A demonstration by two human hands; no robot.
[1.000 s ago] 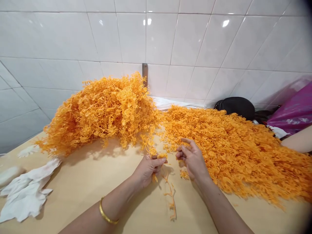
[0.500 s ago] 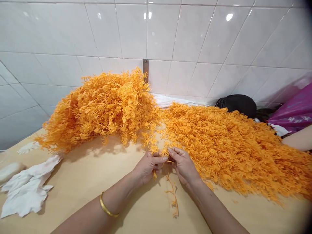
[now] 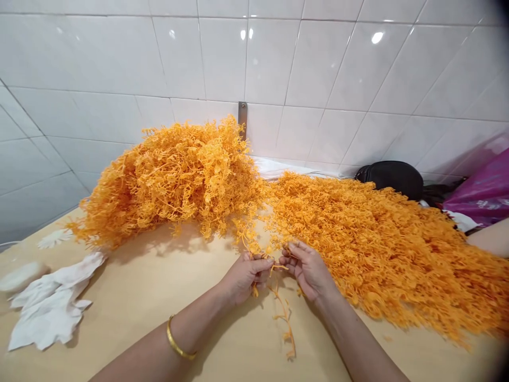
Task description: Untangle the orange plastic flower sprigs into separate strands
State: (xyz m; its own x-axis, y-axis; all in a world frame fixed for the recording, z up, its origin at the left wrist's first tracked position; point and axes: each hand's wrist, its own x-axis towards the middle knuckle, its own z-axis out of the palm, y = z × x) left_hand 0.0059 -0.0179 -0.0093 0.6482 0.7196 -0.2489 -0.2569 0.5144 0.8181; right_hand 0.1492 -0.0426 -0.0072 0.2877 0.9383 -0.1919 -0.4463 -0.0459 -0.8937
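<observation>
wall: white glazed tiles (image 3: 318, 58) fill the upper half of the frame; a small metal bracket (image 3: 242, 118) sits at the tile seam, upper centre.
table: pale wood-coloured top (image 3: 131, 297) spans the lower half of the frame.
right pile: flat spread of orange plastic sprigs (image 3: 382, 244), centre to right edge, reaching the table's near right side.
left pile: taller mound of the same orange sprigs (image 3: 175, 178), centre left, touching the right pile at the middle.
purple bag: plastic, at the right edge (image 3: 483, 193), behind the right pile.
black bag: rounded, dark (image 3: 392, 178), against the wall, upper right, just behind the right pile.
white cloth: crumpled (image 3: 51, 305), lower left of the frame, well apart from the hands.
co-worker: a bare forearm (image 3: 491, 239) enters at the right edge, resting at the right pile.
left hand: (image 3: 244, 276) centre of frame, fingers curled closed, pinching one end of the orange sprig; gold bangle (image 3: 178, 345) on the wrist.
right hand: (image 3: 308, 268) just beside the left, fingertips nearly touching it, closed in a pinch on the same sprig.
orange sprig: (image 3: 284, 315) thin strand, held between both hands, its free end hanging down onto the table below centre.
</observation>
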